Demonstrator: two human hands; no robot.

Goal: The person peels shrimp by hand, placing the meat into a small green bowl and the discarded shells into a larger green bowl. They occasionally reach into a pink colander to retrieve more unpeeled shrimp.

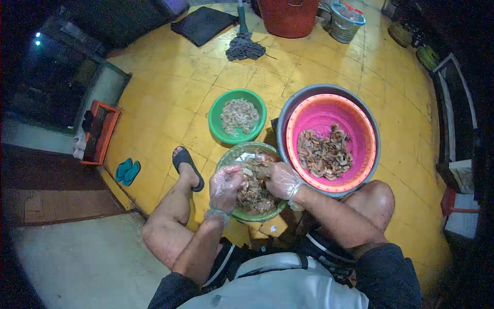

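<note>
Both hands wear clear plastic gloves and meet over a green basin heaped with shrimp shells. My left hand pinches a pale shrimp at its fingertips. Close beside it, the fingers of my right hand are closed; whatever lies in them is hidden. Just beyond stands a bright green bowl with peeled shrimp. To the right, a pink basin with an orange rim holds unpeeled shrimp and sits inside a larger grey basin.
On the yellow tiled floor are a mop, a dark mat, a red tub and a clear bucket. Teal flip-flops and an orange rack stand left. My sandalled foot is beside the basins.
</note>
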